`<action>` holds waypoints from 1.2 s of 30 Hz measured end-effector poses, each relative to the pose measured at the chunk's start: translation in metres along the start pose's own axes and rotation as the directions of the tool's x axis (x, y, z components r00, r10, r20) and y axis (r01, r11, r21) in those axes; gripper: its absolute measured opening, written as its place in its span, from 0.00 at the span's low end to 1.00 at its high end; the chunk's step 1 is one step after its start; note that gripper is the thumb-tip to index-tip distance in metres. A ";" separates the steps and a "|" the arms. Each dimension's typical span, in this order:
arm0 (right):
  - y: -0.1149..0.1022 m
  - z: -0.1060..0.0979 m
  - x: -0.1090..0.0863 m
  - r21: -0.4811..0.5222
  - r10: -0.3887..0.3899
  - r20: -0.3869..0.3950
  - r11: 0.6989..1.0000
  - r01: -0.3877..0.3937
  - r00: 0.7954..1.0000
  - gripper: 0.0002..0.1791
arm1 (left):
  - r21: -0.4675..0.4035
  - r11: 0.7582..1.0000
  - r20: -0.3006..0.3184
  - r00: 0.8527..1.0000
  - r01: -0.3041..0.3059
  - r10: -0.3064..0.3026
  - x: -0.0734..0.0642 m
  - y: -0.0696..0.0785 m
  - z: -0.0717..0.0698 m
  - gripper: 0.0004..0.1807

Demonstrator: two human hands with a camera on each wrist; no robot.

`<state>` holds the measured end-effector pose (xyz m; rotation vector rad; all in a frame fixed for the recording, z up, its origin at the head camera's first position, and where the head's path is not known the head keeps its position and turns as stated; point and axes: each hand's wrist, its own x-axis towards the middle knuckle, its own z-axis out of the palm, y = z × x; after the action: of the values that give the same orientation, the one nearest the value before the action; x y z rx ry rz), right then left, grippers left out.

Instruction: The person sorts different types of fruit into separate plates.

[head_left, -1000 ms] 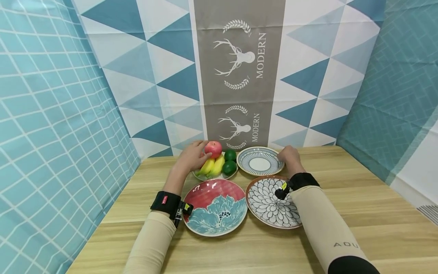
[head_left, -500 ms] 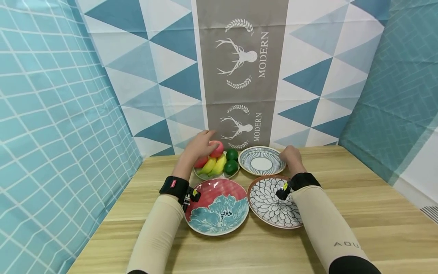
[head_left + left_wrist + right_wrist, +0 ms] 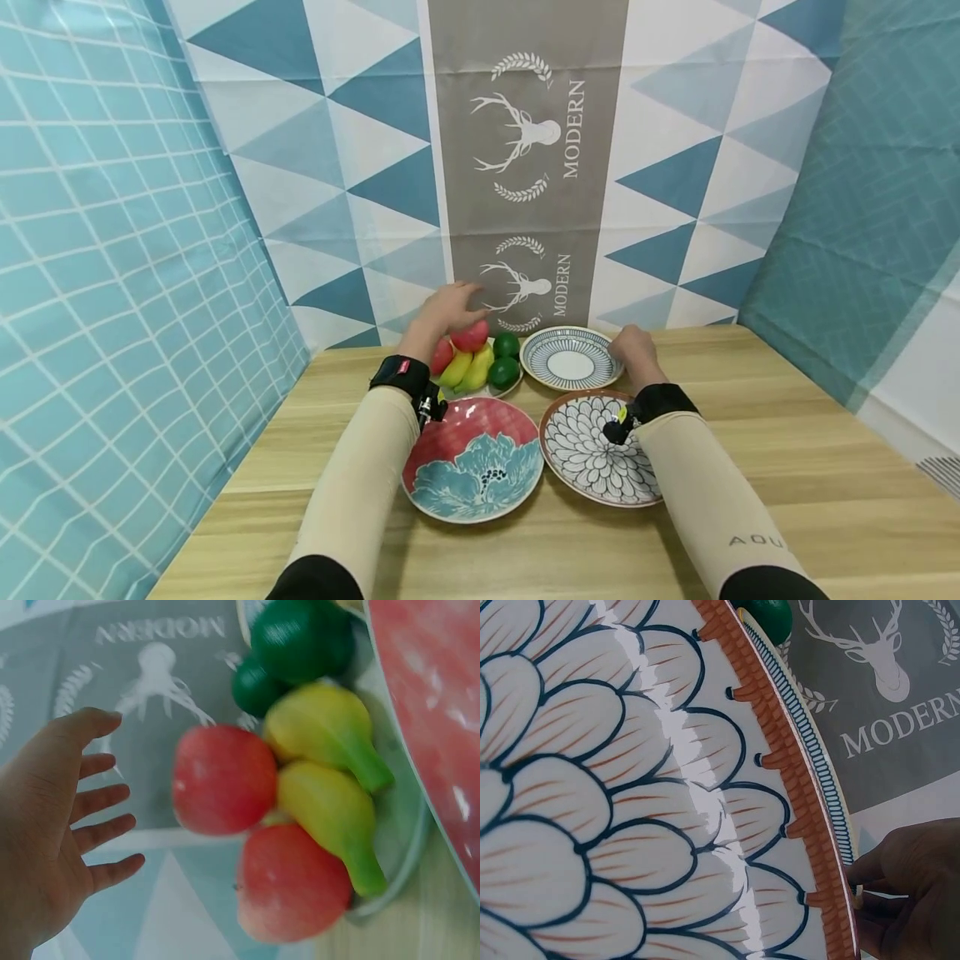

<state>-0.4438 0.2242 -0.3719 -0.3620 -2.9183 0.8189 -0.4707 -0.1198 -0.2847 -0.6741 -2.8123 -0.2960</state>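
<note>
My left hand [image 3: 448, 310] hovers above the fruit at the back. In the left wrist view its fingers are spread, apart from two red apples [image 3: 225, 780]. Beside the apples lie yellow bananas [image 3: 326, 814] with green tips and dark green round fruits [image 3: 300, 641]. All this fruit rests on a pale plate [image 3: 411, 862], mostly hidden beneath it. With its fingertips, my right hand [image 3: 636, 348] pinches the right rim of a small blue-striped plate [image 3: 570, 365]. In the right wrist view, that hand [image 3: 907, 889] is partly hidden behind a larger plate's edge.
A red plate with a blue flower [image 3: 468, 425] sits in front of the fruit. To its right is a petal-patterned plate [image 3: 588, 442] with a brown rim, partly under my right forearm. Behind the wooden table [image 3: 570, 558] hangs a patterned cloth [image 3: 517, 200].
My left hand has lifted off the upper apple and moved slightly right and away from me. My right hand stays at the striped plate's rim.
</note>
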 end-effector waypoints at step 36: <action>-0.008 0.005 -0.004 -0.016 0.030 -0.035 0.999 -0.031 0.999 0.13 | -0.002 0.995 0.075 0.992 0.103 -0.102 0.013 -0.015 0.057 0.35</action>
<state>-0.4420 0.2145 -0.3719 -0.4191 -2.8960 0.7844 -0.4994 -0.1132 -0.3378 -0.5541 -2.9244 -0.3039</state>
